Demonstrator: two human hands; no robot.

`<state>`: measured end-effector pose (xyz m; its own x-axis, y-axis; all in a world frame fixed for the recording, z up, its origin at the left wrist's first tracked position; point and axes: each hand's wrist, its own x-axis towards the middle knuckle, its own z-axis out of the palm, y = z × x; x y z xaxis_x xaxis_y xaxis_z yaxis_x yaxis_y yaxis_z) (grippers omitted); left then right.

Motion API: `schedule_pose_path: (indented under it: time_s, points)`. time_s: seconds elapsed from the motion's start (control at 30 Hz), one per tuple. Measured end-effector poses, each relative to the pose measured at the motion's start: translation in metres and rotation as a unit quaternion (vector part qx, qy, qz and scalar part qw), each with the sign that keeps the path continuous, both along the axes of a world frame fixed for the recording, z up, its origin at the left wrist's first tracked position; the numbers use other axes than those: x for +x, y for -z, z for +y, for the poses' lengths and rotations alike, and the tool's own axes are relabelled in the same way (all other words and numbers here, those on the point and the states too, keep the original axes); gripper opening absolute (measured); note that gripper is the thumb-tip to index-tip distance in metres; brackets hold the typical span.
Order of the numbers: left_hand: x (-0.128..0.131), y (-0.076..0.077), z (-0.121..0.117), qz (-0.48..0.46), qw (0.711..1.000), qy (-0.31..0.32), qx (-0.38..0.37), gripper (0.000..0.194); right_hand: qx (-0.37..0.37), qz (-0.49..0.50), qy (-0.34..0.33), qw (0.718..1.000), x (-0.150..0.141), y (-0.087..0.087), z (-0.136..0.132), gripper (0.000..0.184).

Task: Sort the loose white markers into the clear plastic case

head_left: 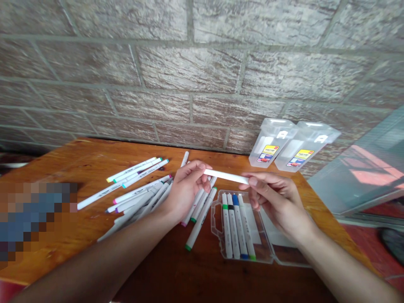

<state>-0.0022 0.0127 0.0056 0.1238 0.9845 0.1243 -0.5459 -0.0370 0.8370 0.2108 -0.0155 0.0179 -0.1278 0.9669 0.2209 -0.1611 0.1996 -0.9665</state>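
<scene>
A white marker [226, 175] is held up lengthwise between my two hands, above the table. My left hand [186, 185] pinches its left end, and my right hand [274, 195] grips the right end between thumb and fingers. Below my right hand lies an open clear plastic case [217, 225]. Several white markers [237, 227] with green, black and blue bands stand side by side in its left half. Loose markers [202, 221] lie on the table beside and beneath my left hand, partly hidden by it and my forearm.
More loose markers [139, 170] are spread over the left of the wooden table [78, 168]. Two translucent containers [288, 147] with colourful labels stand at the back right, against a brick wall [189, 75]. A glass pane [362, 168] is at the right. A blurred patch covers the left edge.
</scene>
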Motion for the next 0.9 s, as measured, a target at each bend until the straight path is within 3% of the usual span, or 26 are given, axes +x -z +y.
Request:
schedule_pose_path:
  time_s: [0.5, 0.9]
  points:
    - [-0.0005, -0.0020, 0.0002, 0.004, 1.000, -0.008, -0.010, 0.018, -0.018, 0.023, -0.013, 0.999, 0.0016, -0.0021, -0.0024, 0.023]
    - [-0.0018, 0.0004, 0.0002, 0.052, 0.998, -0.021, 0.026, 0.018, -0.009, 0.025, 0.020, 0.999, 0.0003, -0.0003, 0.0019, 0.018]
